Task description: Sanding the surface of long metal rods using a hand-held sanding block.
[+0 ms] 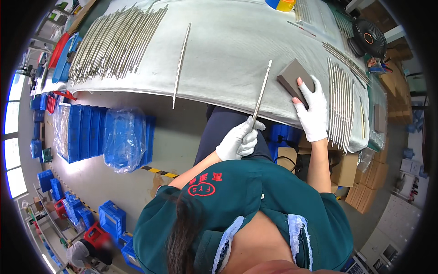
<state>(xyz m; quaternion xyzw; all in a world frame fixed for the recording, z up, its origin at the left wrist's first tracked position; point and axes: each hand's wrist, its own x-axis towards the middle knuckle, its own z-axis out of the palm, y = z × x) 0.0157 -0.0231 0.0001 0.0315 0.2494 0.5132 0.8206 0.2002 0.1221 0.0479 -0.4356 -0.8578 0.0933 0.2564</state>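
Note:
My left hand, in a white glove, is closed around the lower end of a slim metal rod. The rod slants up and away over the near edge of the table. To its right, my right hand grips a grey-brown rectangular block by its right side. That glove leaves at least two fingertips bare. The block is tilted above or on the cloth; I cannot tell whether it touches. Block and rod are apart. A single metal rod lies further left, its near end sticking out past the table edge.
Many metal rods lie side by side at the table's far left. Another row lies at the right, near a black fan. A pale cloth covers the table. Blue crates stand on the floor at the left, cardboard boxes at the right.

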